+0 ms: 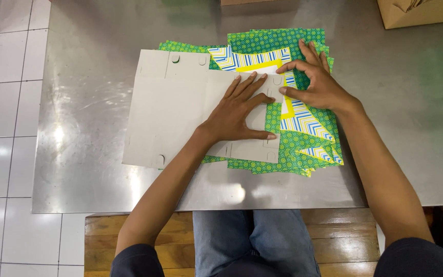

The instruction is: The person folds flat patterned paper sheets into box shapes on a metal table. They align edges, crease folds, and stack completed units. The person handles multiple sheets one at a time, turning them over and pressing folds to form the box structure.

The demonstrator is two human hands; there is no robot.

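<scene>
A flat grey cardboard box blank [173,110] with cut tabs lies on top of a pile of green patterned sheets [303,149]. My left hand [239,110] presses flat on the blank's right part, fingers spread. My right hand [314,77] rests at the blank's upper right corner, thumb and forefinger pinching the edge of a flap next to a blue, white and yellow striped panel [303,123]. Both forearms reach in from below.
Everything lies on a steel table [88,174] over white floor tiles. A brown carton [421,13] stands at the back right corner, and another carton's edge [244,2] shows at the top. A wooden bench [144,238] and my jeans are below the table.
</scene>
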